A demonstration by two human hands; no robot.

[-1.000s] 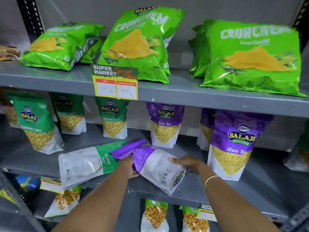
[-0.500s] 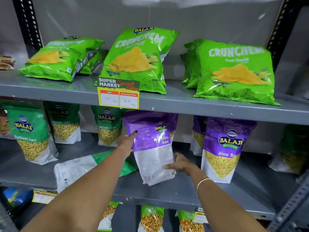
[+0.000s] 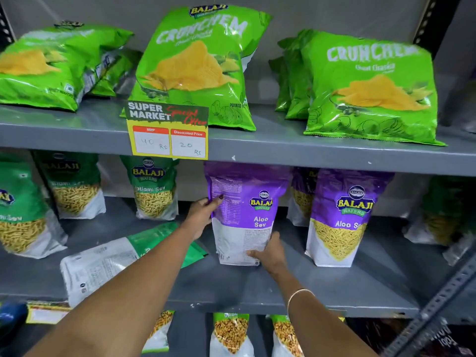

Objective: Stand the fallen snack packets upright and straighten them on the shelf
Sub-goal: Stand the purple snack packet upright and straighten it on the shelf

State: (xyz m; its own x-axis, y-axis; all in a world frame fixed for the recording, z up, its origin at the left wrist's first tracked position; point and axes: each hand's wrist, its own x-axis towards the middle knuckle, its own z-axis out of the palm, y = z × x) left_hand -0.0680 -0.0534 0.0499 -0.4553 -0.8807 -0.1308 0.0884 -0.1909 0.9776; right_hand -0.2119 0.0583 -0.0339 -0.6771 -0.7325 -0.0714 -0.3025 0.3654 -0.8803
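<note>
Hands grip the purple packet (image 3: pixel 242 215) upright on the middle shelf (image 3: pixel 283 287), right hand (image 3: pixel 270 251) steadying its base, left hand (image 3: pixel 203 215) pinching its left edge, probably to square it, while a green packet (image 3: pixel 123 256) lies flat to its left.

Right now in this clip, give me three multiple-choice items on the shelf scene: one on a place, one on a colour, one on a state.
1. Where does the fallen packet lie?
A. Top shelf
B. Middle shelf, left of the held packet
C. Floor

2. What colour is the top of the held packet?
A. Purple
B. Red
C. Orange

3. How does the held packet stand?
A. Flat on its face
B. Upside down
C. Upright

Key: B, the fallen green and white packet lies flat on the middle shelf; A, the Aloo Sev packet is purple above white; C, it is upright between the left hand and right hand.
</note>
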